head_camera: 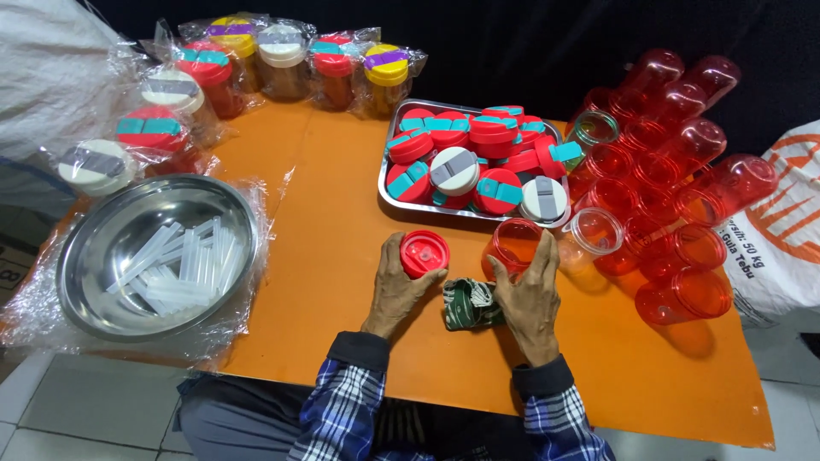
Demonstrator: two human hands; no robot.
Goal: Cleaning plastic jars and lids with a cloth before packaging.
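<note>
A: Where the table (333, 282) is bare, what does the surface look like?

B: Orange, flat and matte. Pale floor tiles show below its near edge, and a dark backdrop closes the far side.

A: What stands on it?

B: A round steel bowl (102, 248) of clear sticks sits at left on plastic film. Wrapped jars (282, 60) line the far left corner. A steel tray (395, 198) of red and white lids lies at centre. Red cups (666, 171) lie stacked on their sides at right, beside a white sack (786, 230).

A: State of the hands?

B: Apart. The left hand (397, 290) grips a red lid (424, 253) by the fingertips, held just above the table in front of the tray. The right hand (530, 294) is clamped on a red cup (512, 248) that stands next to the lid.

A: Lid condition?

B: Round, glossy red, underside up, with a small light mark near its middle. A green patterned cloth (470, 305) lies between the two hands.
</note>
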